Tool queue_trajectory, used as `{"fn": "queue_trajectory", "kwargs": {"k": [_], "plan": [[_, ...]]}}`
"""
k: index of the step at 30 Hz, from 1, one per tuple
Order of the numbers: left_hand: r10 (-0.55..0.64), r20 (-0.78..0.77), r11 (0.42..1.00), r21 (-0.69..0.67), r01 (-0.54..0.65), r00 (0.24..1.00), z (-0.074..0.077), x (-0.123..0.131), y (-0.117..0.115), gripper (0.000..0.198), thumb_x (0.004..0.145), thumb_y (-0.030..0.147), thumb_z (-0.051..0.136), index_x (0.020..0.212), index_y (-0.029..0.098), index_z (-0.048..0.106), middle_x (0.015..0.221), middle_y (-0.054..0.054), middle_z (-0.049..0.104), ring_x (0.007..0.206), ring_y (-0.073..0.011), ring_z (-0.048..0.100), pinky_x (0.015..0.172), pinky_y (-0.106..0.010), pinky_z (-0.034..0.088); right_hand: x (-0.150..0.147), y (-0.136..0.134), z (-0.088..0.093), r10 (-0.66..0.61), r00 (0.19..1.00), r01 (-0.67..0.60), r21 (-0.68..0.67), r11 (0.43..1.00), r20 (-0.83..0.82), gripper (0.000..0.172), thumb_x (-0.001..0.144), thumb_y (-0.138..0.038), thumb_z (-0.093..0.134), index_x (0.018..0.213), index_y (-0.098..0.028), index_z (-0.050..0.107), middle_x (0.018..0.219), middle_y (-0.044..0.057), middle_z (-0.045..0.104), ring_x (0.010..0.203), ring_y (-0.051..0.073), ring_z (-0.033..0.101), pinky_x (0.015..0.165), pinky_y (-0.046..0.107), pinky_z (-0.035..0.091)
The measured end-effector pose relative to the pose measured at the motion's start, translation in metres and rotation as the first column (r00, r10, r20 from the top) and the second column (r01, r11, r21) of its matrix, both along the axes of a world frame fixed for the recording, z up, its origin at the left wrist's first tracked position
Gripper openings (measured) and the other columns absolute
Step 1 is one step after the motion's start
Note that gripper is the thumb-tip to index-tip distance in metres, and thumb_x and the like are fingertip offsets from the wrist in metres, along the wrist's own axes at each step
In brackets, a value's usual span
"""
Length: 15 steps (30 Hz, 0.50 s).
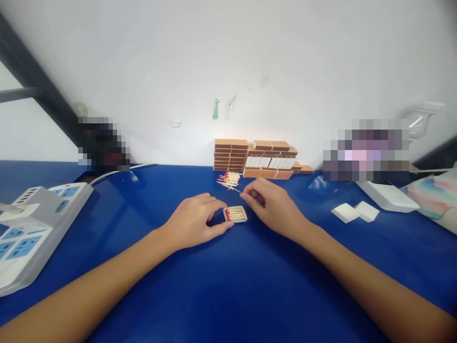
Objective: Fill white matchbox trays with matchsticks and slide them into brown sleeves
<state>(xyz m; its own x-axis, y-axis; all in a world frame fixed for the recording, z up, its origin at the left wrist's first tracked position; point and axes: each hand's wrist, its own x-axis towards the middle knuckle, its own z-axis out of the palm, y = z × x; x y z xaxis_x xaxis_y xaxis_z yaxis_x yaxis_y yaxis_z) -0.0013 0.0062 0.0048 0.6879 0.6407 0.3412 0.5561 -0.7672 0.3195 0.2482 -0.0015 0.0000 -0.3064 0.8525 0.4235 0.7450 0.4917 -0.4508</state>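
Note:
A small white matchbox tray [245, 219] lies on the blue table, holding a layer of red-tipped matches [236, 213]. My left hand [196, 219] grips its left end between thumb and fingers. To the right of the tray, my right hand [268, 202] pinches the end of a single match [234, 189], whose other end points left toward a loose pile of matches [229, 179]. That pile lies on the table just beyond the tray, with most red heads facing left.
Stacked matchboxes [231, 155] stand against the wall, some with white trays showing. Two white folded pieces [345, 213] and a white box [387, 196] lie at the right. A power strip [69, 209] occupies the left, its white cable [123, 170] running toward the wall.

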Motion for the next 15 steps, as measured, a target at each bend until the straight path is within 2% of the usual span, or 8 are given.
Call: {"fn": "queue_trajectory", "kwargs": {"k": [7,12,15], "plan": [[0.034,0.036,0.999,-0.042,-0.032,0.999,-0.003,0.000,-0.001,0.029,0.094,0.046,0.069,0.110,0.023,0.074,0.067,0.003,0.055,0.067,-0.0142,0.055,0.064,-0.028,0.040,0.009,0.020,-0.015,-0.110,0.994,0.110,0.027,0.994,0.011,0.011,0.099,-0.028,0.057,0.094,-0.021,0.064,0.088,0.004,0.063,0.074,0.018,0.058,0.069,0.032,0.044],[0.051,0.022,0.997,-0.056,-0.049,0.998,-0.001,0.001,-0.002,0.029,0.093,0.047,0.070,0.109,0.023,0.074,0.067,0.003,0.056,0.067,-0.0145,0.056,0.064,-0.028,0.040,-0.005,0.035,-0.019,-0.162,0.987,0.162,-0.004,0.987,-0.017,0.019,0.093,-0.039,0.069,0.097,-0.020,0.067,0.097,0.007,0.064,0.082,0.021,0.061,0.076,0.036,0.048],[0.050,-0.001,0.998,-0.043,-0.050,0.999,-0.001,0.002,-0.002,0.028,0.094,0.047,0.069,0.107,0.023,0.074,0.067,0.003,0.056,0.068,-0.0151,0.056,0.063,-0.028,0.039,-0.011,0.041,-0.021,-0.161,0.987,0.160,-0.029,0.987,-0.001,0.014,0.092,-0.034,0.070,0.091,-0.020,0.066,0.096,0.006,0.064,0.085,0.021,0.062,0.077,0.036,0.047]]}}
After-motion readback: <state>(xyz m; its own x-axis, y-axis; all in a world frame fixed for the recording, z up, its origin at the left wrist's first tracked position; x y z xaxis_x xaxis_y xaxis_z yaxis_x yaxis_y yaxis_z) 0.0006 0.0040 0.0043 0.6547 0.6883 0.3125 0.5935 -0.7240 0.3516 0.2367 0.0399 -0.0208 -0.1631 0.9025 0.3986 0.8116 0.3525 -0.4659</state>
